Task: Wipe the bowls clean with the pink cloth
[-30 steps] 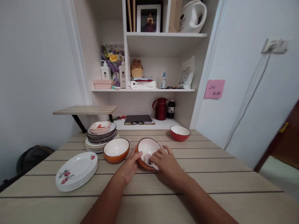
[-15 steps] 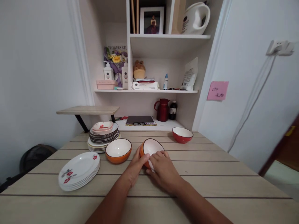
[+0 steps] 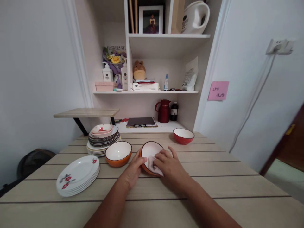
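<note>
Tilted on the table in front of me is an orange bowl (image 3: 150, 148) with a white inside and a dark rim. My left hand (image 3: 135, 167) grips its left side, thumb over the rim. In my right hand (image 3: 169, 164) is a crumpled white cloth (image 3: 152, 164), pressed against the inside of the bowl near its front edge; part of the cloth hangs over the rim. Just left of my left hand stands a second orange bowl (image 3: 118, 152), upright. Farther back to the right sits a red bowl (image 3: 183, 136).
Flowered white plates (image 3: 78, 172) are stacked at the front left. Behind them rises a taller stack of plates with small pink dishes (image 3: 102, 129) on top. A raised wooden shelf (image 3: 86, 112) stands at the back left. A red jug (image 3: 163, 110) and a laptop (image 3: 141, 121) lie beyond the table.
My right hand has shifted slightly right, its fingers more spread, and more of the cloth shows over the bowl's rim. The bowl is turned a little. The whole view has shifted slightly.
</note>
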`<state>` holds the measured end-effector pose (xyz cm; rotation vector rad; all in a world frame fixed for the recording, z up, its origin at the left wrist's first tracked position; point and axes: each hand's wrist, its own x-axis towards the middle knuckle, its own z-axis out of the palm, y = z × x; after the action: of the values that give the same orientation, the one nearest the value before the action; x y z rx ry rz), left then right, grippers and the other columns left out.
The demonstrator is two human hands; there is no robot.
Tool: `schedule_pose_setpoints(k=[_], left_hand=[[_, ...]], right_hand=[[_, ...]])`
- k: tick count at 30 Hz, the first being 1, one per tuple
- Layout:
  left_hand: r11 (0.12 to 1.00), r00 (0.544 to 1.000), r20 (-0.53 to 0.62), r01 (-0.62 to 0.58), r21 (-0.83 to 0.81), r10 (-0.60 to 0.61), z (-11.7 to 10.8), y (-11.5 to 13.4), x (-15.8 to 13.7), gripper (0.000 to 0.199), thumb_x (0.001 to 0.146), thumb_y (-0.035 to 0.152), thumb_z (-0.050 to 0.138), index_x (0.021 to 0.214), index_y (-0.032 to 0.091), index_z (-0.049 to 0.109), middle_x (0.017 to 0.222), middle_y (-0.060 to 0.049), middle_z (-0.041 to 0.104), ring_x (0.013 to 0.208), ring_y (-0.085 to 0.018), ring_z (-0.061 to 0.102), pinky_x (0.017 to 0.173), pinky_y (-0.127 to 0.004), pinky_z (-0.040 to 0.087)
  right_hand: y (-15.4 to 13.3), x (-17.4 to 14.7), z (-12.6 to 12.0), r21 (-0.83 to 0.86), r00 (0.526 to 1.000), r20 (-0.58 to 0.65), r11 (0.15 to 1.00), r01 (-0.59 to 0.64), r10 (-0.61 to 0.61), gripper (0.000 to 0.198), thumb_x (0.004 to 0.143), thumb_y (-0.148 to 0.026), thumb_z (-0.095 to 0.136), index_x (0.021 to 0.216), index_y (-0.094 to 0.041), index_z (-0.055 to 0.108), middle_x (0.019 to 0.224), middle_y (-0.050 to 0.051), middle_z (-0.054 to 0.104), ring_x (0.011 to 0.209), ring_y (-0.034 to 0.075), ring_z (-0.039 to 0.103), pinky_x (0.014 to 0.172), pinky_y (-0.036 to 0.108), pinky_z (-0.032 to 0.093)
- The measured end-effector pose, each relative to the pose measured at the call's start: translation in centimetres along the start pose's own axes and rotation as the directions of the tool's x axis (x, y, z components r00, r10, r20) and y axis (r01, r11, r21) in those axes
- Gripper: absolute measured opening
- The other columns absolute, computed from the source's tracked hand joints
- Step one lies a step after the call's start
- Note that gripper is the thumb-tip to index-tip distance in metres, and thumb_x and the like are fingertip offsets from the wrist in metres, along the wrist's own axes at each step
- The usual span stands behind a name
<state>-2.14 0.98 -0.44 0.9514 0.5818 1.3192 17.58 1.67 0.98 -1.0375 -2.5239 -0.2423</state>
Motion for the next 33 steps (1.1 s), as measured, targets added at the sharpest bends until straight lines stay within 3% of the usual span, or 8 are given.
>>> schedule_pose_setpoints(k=[4, 10, 16, 23, 27, 33], left_hand=[[0.997, 1.0, -0.007, 0.028, -0.071, -0.028, -0.5, -0.1, 0.3, 0.061, 0.076, 0.032, 0.079, 0.134, 0.02, 0.064, 0.12, -0.01, 0.075, 0.114, -0.032, 0.065, 0.099, -0.042, 0.05], [0.997, 0.999, -0.026, 0.041, -0.07, -0.043, -0.1, 0.0, 0.3, 0.063, 0.084, 0.054, 0.077, 0.134, 0.019, 0.063, 0.129, -0.013, 0.071, 0.123, -0.031, 0.062, 0.101, -0.041, 0.049], [1.0, 1.0, 0.0, -0.013, -0.027, 0.013, -0.3, -0.4, 0.4, 0.07, 0.089, 0.048, 0.075, 0.151, 0.03, 0.047, 0.148, -0.009, 0.06, 0.14, -0.029, 0.05, 0.113, -0.041, 0.04], [0.999, 1.0, -0.017, 0.005, 0.036, -0.004, 0.2, -0.2, -0.2, 0.093, 0.085, 0.04, 0.08, 0.161, 0.035, 0.027, 0.156, -0.009, 0.051, 0.143, -0.029, 0.048, 0.117, -0.04, 0.036], [0.999, 1.0, -0.029, 0.009, 0.052, -0.008, 0.6, 0.0, -0.3, 0.089, 0.085, 0.04, 0.08, 0.159, 0.034, 0.032, 0.154, -0.01, 0.053, 0.14, -0.03, 0.05, 0.116, -0.041, 0.037], [0.993, 0.994, -0.1, -0.023, 0.118, 0.035, 0.8, 0.0, -0.3, 0.066, 0.083, 0.037, 0.078, 0.143, 0.025, 0.056, 0.135, -0.011, 0.068, 0.13, -0.031, 0.058, 0.108, -0.041, 0.044]], right_hand=[[-1.2, 0.2, 0.4, 0.02, 0.998, 0.008, 0.998, 0.066, -0.066, 0.02, 0.089, -0.014, 0.061, 0.106, -0.023, 0.068, 0.101, 0.006, 0.071, 0.106, 0.027, 0.055, 0.116, 0.052, 0.02], [-2.4, 0.7, -0.1, 0.102, 1.0, 0.003, 0.995, 0.007, -0.007, 0.026, 0.093, -0.026, 0.065, 0.118, -0.022, 0.063, 0.109, 0.007, 0.071, 0.103, 0.026, 0.056, 0.1, 0.044, 0.032], [-2.7, 0.9, 0.1, 0.131, 0.999, 0.011, 0.99, -0.052, 0.051, 0.023, 0.091, -0.028, 0.07, 0.113, -0.022, 0.064, 0.109, 0.008, 0.071, 0.102, 0.028, 0.057, 0.094, 0.042, 0.033], [-3.1, 1.1, 0.5, 0.124, 0.994, 0.016, 0.986, -0.108, 0.106, 0.028, 0.092, -0.029, 0.071, 0.118, -0.02, 0.064, 0.109, 0.007, 0.071, 0.103, 0.028, 0.056, 0.091, 0.041, 0.033], [-3.3, 1.2, 0.6, 0.124, 0.993, 0.015, 0.986, -0.116, 0.115, 0.03, 0.091, -0.028, 0.071, 0.119, -0.021, 0.064, 0.108, 0.006, 0.071, 0.103, 0.028, 0.056, 0.09, 0.041, 0.033], [-3.4, 1.2, 0.4, 0.138, 0.999, 0.024, 0.99, -0.039, 0.036, 0.021, 0.093, -0.03, 0.069, 0.111, -0.021, 0.064, 0.108, 0.006, 0.069, 0.101, 0.026, 0.054, 0.091, 0.039, 0.036]])
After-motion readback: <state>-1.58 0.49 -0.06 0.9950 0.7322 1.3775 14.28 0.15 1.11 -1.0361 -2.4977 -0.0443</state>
